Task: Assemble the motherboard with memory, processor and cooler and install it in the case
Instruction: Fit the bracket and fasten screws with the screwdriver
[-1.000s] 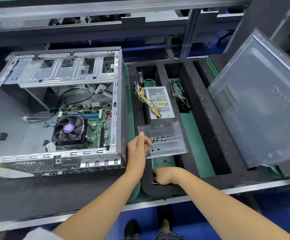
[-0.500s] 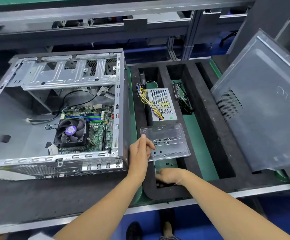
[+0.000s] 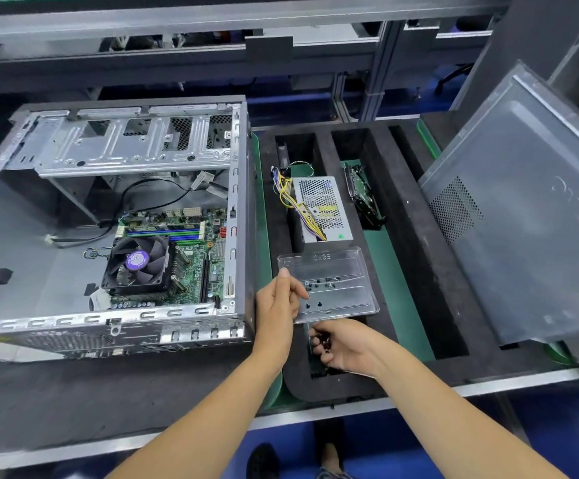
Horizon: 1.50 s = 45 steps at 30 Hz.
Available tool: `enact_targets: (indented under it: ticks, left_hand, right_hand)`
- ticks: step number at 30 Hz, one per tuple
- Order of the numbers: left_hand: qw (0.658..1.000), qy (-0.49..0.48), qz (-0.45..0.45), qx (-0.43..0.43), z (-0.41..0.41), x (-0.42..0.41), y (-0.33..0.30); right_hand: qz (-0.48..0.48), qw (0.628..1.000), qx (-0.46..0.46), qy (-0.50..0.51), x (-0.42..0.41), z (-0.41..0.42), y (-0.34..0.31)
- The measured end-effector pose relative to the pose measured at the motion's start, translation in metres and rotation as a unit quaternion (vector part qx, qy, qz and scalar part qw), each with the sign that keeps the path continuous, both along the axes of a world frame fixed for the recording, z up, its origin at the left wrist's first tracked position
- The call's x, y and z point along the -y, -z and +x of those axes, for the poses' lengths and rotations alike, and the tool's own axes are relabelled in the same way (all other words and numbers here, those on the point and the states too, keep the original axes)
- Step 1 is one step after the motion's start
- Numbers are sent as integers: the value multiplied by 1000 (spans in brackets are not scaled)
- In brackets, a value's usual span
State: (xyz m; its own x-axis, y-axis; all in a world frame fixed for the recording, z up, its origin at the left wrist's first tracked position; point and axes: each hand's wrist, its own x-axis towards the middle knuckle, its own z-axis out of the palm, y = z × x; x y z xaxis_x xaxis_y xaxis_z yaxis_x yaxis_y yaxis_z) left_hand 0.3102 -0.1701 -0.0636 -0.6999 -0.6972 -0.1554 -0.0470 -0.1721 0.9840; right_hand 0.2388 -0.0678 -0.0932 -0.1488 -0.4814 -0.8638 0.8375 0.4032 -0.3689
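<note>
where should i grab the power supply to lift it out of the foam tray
Take the power supply by its two long side walls, coming straight down from above. It lies flat in a narrow slot of the foam tray, perforated face up, so only the top is open. Its wires drape over the left edge, so grip nearer the label end, just clear of the clear lid.

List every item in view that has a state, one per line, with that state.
case: on its side, open, side panel off
motherboard: inside the case, cooler fan mounted
side panel: detached, leaning at the right
power supply: in the foam tray, not installed
clear screw tray: tilted, gripped at its edge by the left hand
right hand: fingers curled around small dark screws
</note>
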Motion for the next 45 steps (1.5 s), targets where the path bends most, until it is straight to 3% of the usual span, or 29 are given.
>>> enact_targets:
  ticks: [12, 14, 18, 22, 29, 30, 32, 36, 38, 40, 45]
  left_hand:
    - [1000, -15, 5, 1, -5, 0, 5]
    - [1000, -19, 6, 2, -6, 1, 6]
    - [999, -30, 12, 4, -10, 1, 7]
    - [999, -40, 14, 0, -14, 2, 8]
    - [999, -43, -1, -3, -14, 3, 12]
    - [999, -39, -7, -3, -13, 3, 13]
    - [999, -35, -14, -4, -12, 2, 15]
    - [999, -40, -22, -12, -13, 1, 17]
    - [999, -39, -24, -11, -12, 1, 18]
    - [999, -35, -27, -13, -11, 1, 18]
    - [999, -25, -39, -17, -9, 0, 19]
  right_hand:
    - [-60, 968, -149, -191, -13, -20, -57]
    - [-50, 955, -221, -192, -6, -32, -66]
    - [43, 860, -459, -217, 14, -58, -68]
    - [43, 805, -514, -293, 22, -69, -60]
    - [5, 840, -500, -211, 6, -84, -56]
    - [6, 826, -524, -206, 2, -84, -55]
    - [11, 761, -600, -246, -3, -78, -54]
    - [-21, 573, -694, -436, -9, -61, -41]
    - [-6, 489, -728, -480, -16, -59, -35]
    - [10, 464, -750, -472, -27, -60, -33]
    - [8, 449, -776, -444, -31, -58, -33]
